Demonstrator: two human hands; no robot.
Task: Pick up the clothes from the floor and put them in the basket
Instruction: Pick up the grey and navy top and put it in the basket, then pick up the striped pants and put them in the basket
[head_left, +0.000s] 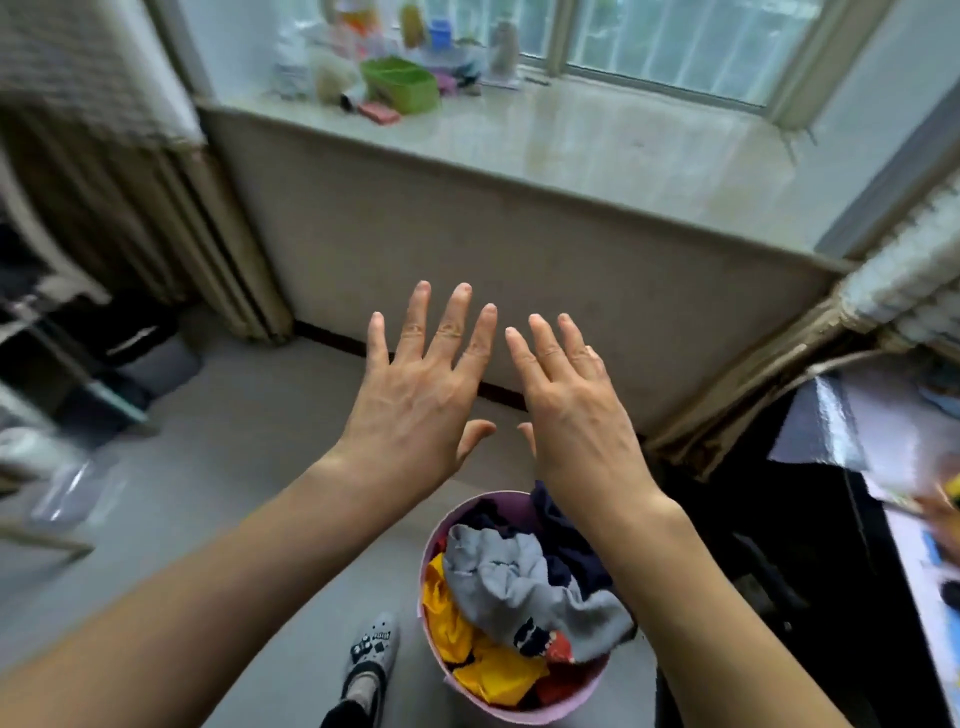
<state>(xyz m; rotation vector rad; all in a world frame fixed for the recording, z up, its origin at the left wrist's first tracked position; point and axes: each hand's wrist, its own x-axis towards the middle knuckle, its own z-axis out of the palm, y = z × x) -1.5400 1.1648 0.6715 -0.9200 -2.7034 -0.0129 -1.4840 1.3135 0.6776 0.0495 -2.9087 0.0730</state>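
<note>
A round pink basket (442, 525) stands on the grey floor near my feet. It holds a grey garment (511, 577), a yellow cloth (467, 639), dark blue clothes (563, 545) and something red. My left hand (415, 400) and my right hand (569, 400) are raised side by side above and beyond the basket, backs toward me, fingers straight and spread. Neither hand holds anything. No clothes show on the visible floor.
A wide windowsill (597, 140) with a green box (402, 83) and bottles runs ahead. Curtains (171, 218) hang at left, a desk (919, 519) with papers stands at right, dark furniture (62, 364) at left. My slippered foot (371, 649) is beside the basket.
</note>
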